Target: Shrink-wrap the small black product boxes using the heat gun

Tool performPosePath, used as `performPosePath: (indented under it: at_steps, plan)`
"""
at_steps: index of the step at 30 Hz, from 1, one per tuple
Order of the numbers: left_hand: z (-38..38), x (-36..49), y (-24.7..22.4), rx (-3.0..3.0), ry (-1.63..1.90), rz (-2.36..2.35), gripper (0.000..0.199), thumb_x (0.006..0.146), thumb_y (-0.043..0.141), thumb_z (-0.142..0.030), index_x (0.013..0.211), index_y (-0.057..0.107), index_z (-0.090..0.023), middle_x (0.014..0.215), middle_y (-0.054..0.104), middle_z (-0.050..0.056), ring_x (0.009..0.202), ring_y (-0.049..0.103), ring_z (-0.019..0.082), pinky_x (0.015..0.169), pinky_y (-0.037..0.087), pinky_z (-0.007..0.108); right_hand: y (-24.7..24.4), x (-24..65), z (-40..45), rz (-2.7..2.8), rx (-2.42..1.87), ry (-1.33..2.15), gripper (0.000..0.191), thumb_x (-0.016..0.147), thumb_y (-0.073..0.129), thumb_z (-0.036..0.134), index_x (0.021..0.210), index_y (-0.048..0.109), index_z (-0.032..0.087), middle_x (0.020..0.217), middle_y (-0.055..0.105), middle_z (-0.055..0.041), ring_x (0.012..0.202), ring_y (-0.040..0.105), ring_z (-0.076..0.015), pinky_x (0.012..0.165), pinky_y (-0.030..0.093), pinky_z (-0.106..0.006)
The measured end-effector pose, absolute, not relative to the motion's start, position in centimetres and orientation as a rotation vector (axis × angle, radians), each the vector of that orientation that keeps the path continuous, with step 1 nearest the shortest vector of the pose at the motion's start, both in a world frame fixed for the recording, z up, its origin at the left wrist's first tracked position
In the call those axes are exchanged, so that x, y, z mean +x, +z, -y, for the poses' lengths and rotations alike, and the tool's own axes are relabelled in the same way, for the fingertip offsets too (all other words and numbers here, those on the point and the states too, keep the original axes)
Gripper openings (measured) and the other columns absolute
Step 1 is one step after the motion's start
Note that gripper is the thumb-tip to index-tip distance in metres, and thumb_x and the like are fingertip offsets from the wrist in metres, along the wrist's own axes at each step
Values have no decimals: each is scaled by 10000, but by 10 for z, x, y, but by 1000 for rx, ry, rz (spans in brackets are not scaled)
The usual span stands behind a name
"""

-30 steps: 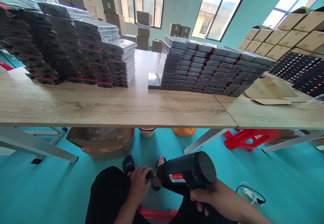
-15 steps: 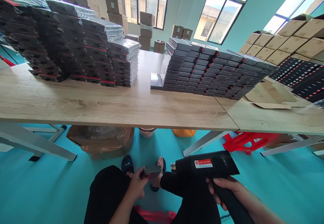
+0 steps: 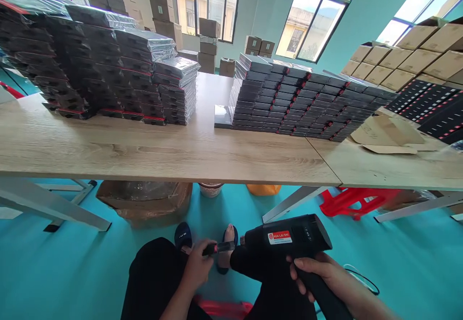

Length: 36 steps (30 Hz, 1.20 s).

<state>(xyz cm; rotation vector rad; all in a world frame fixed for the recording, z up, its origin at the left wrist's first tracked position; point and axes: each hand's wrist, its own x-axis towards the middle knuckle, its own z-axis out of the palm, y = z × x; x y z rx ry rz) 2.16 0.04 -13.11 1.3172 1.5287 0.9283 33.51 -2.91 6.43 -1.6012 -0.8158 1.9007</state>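
Observation:
My right hand (image 3: pixel 311 276) is wrapped round the handle of a black heat gun (image 3: pixel 298 235) with a red and white label. Its metal nozzle points left, close to the small dark box (image 3: pixel 220 247) in my left hand. The box is held by one end, edge-on, and shows a bit of red near my fingers. My left hand (image 3: pixel 198 264) is closed on it above the floor, between my knees. Whether the box has film round it I cannot make out.
On the wooden table (image 3: pixel 144 151) stand film-wrapped black packs (image 3: pixel 133 69) at left and stacked small black boxes (image 3: pixel 300 98) at right. Flattened cardboard (image 3: pixel 390 134) lies further right. Beneath are a large carton (image 3: pixel 144 204), a small bin (image 3: pixel 210 190) and a red stool (image 3: pixel 358 202).
The small box has been turned from showing a broad face to edge-on. The heat gun has shifted slightly left, its nozzle nearer the box.

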Motion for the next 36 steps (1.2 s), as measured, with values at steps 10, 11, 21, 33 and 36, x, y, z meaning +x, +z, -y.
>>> performPosePath:
  at_steps: [10,11,21,33,36]
  plan:
    - [4,22,-147,1733,661,-1709,493,625,496,-23,982,727,-272,1072,722,45,1112,626,265,1152,138,595,82,280,29,1322,-1683,1936,172,738,631,340,743,643,168,590,594,3,558,539,-146,562,443,-298]
    - [4,22,-148,1719,669,-1715,495,623,493,-20,982,726,-270,1068,723,45,1114,625,264,1150,146,592,80,280,29,1332,-1691,1940,169,744,624,338,747,641,170,599,600,1,553,534,-143,566,442,-303]
    - [1,18,-150,1594,809,-1675,474,613,488,-22,935,735,-266,1046,724,45,1088,628,262,1103,288,560,74,268,34,1216,-1760,1855,260,708,656,430,729,637,172,605,588,-14,562,521,-160,588,444,-330]
    - [-3,10,-140,1170,1085,-1517,411,533,533,-97,846,766,-227,1002,748,57,1035,670,280,946,500,425,58,311,35,832,-1553,1878,399,723,725,469,939,673,137,740,671,-34,553,587,-136,454,423,-240]
    - [-6,12,-134,1140,1085,-1473,413,520,529,-118,839,768,-225,1019,756,63,1071,662,290,962,495,422,57,317,41,766,-1531,1846,403,728,742,487,929,668,145,745,680,-36,554,586,-128,469,441,-237]
